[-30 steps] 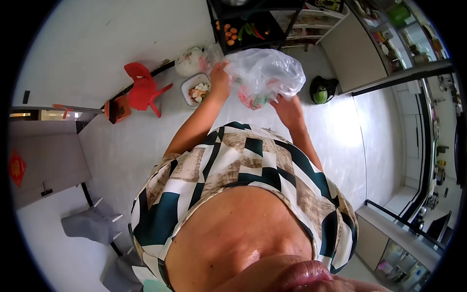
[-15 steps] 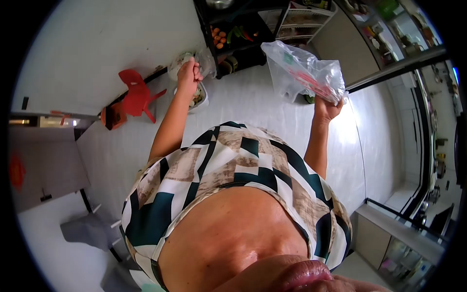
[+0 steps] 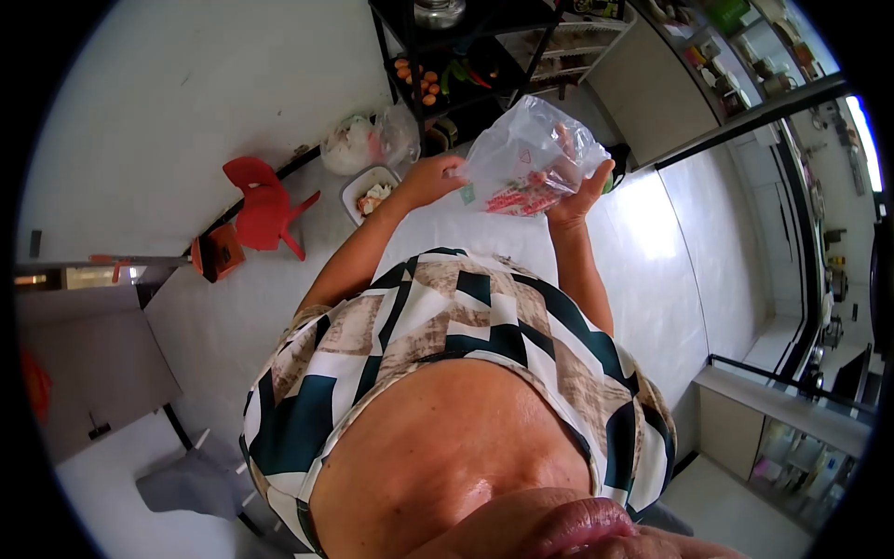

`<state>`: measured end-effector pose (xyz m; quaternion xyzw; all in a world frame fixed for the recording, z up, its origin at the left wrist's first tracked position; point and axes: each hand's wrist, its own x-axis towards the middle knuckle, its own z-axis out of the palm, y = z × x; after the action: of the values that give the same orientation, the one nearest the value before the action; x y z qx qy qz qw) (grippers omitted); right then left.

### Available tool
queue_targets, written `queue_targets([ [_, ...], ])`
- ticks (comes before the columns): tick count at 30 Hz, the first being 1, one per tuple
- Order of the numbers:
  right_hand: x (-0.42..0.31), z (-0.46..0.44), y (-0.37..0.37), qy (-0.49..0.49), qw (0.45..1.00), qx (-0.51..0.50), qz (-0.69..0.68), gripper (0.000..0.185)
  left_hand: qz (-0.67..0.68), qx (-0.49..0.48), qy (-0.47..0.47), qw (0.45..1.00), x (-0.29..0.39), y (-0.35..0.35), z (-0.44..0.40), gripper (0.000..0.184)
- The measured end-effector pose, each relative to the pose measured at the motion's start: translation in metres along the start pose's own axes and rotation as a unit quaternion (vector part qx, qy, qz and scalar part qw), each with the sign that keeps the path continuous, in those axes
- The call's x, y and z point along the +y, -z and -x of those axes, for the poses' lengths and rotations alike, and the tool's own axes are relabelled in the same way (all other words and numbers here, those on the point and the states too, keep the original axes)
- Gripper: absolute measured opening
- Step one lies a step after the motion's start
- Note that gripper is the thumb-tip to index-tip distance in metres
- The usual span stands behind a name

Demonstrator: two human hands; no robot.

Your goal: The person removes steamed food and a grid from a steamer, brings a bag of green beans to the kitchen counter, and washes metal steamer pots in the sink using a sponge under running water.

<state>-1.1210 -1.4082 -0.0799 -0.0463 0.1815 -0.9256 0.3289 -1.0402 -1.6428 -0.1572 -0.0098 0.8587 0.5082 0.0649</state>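
A clear plastic bag (image 3: 521,163) with red and green print is spread between my hands in front of my body. My left hand (image 3: 430,180) pinches its left edge. Around the bag's right side my right hand (image 3: 575,191) is closed, with some fingers showing through the plastic. Below and left of my left hand, a white bin (image 3: 350,193) holding scraps stands on the floor. Filled plastic bags (image 3: 352,146) rest by the wall behind the bin.
A red chair (image 3: 263,207) stands at the left near an orange box (image 3: 220,252). Ahead is a black shelf (image 3: 466,37) with eggs (image 3: 428,88) and peppers. A dark bag with something green (image 3: 610,183) lies past my right hand. Glass-fronted cabinets line the right.
The bag has come back from the right to the middle and is spread wider. My left hand, a closed fist without the bag half a second ago, has moved right and taken its edge.
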Motion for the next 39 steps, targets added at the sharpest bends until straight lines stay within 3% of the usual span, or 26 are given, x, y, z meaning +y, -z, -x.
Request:
queue_targets([
  [1, -0.002, 0.004, 0.008, 0.012, 1.0, -0.018, 0.01, 0.094, -0.007, 0.028, -0.036, 0.999, -0.005, -0.005, 0.005, 0.026],
  [3, -0.018, 0.021, 0.034, 0.04, 0.998, -0.053, 0.023, 0.087, 0.066, 0.052, -0.036, 0.996, -0.009, -0.003, 0.006, 0.022],
  [6, -0.039, 0.029, 0.041, 0.075, 0.994, 0.037, 0.069, 0.068, 0.087, 0.105, -0.05, 0.989, 0.009, 0.039, 0.0, 0.018],
  [10, -0.049, 0.04, 0.045, -0.053, 0.983, 0.105, 0.142, 0.049, 0.102, 0.166, -0.121, 0.973, 0.054, 0.106, -0.016, 0.015],
  [11, -0.05, 0.045, 0.043, -0.086, 0.981, 0.071, 0.159, 0.045, 0.08, 0.191, -0.167, 0.964, 0.07, 0.118, -0.015, 0.014],
  [14, -0.047, 0.05, 0.033, -0.021, 0.992, -0.025, 0.12, 0.042, 0.025, 0.269, -0.286, 0.919, 0.111, 0.132, 0.0, 0.012],
  [16, -0.043, 0.05, 0.04, 0.092, 0.991, -0.094, -0.002, 0.047, 0.008, 0.316, -0.343, 0.885, 0.122, 0.13, 0.005, 0.012],
  [17, -0.043, 0.05, 0.046, 0.093, 0.995, -0.019, 0.028, 0.042, -0.015, 0.322, -0.443, 0.836, 0.11, 0.116, -0.012, 0.011],
  [19, -0.048, 0.046, 0.059, 0.069, 0.989, 0.108, 0.076, 0.038, -0.235, 0.117, -0.334, 0.905, 0.055, 0.085, -0.052, 0.011],
  [20, -0.053, 0.041, 0.067, 0.046, 0.982, 0.158, 0.094, 0.037, -0.34, 0.009, -0.268, 0.901, 0.043, 0.075, -0.063, 0.01],
  [21, -0.064, 0.031, 0.067, 0.032, 0.973, 0.196, 0.117, 0.036, -0.217, 0.053, -0.255, 0.941, 0.056, 0.074, -0.062, 0.011],
  [23, -0.078, 0.04, 0.058, 0.151, 0.98, 0.115, 0.06, 0.033, 0.044, 0.125, -0.212, 0.968, 0.083, 0.069, -0.043, 0.012],
  [24, -0.075, 0.059, 0.062, 0.205, 0.974, 0.089, 0.027, 0.031, 0.098, 0.114, -0.2, 0.968, 0.081, 0.062, -0.047, 0.013],
  [26, -0.086, 0.069, 0.087, 0.189, 0.957, 0.186, 0.116, 0.028, 0.203, 0.09, -0.169, 0.96, 0.065, 0.043, -0.061, 0.015],
  [27, -0.103, 0.064, 0.1, 0.181, 0.943, 0.227, 0.162, 0.027, -0.003, 0.017, -0.127, 0.992, 0.057, 0.036, -0.083, 0.019],
  [28, -0.119, 0.066, 0.106, 0.172, 0.925, 0.269, 0.206, 0.026, -0.099, 0.008, -0.152, 0.983, 0.042, 0.021, -0.091, 0.02],
  [29, -0.127, 0.071, 0.082, 0.229, 0.901, 0.312, 0.196, 0.019, -0.194, 0.0, -0.177, 0.965, 0.024, 0.003, -0.095, 0.021],
  [30, -0.138, 0.076, 0.078, 0.265, 0.87, 0.312, 0.273, 0.014, -0.286, -0.005, -0.203, 0.936, 0.024, -0.01, -0.099, 0.022],
  [31, -0.149, 0.084, 0.076, 0.295, 0.832, 0.316, 0.348, 0.01, -0.158, -0.012, -0.128, 0.979, 0.056, -0.019, -0.097, 0.025],
  [33, -0.175, 0.093, 0.066, 0.317, 0.721, 0.3, 0.538, 0.01, 0.025, -0.023, -0.093, 0.995, 0.112, -0.048, -0.119, 0.028],
  [36, -0.193, 0.105, 0.051, 0.276, 0.454, 0.123, 0.838, 0.006, 0.243, -0.095, -0.05, 0.964, 0.178, -0.11, -0.147, 0.041],
  [38, -0.188, 0.1, 0.039, 0.22, 0.365, 0.035, 0.904, 0.008, 0.367, -0.168, 0.031, 0.915, 0.218, -0.136, -0.16, 0.046],
  [39, -0.178, 0.086, 0.034, 0.159, 0.393, 0.01, 0.906, 0.009, 0.33, -0.19, 0.061, 0.923, 0.221, -0.133, -0.166, 0.045],
])
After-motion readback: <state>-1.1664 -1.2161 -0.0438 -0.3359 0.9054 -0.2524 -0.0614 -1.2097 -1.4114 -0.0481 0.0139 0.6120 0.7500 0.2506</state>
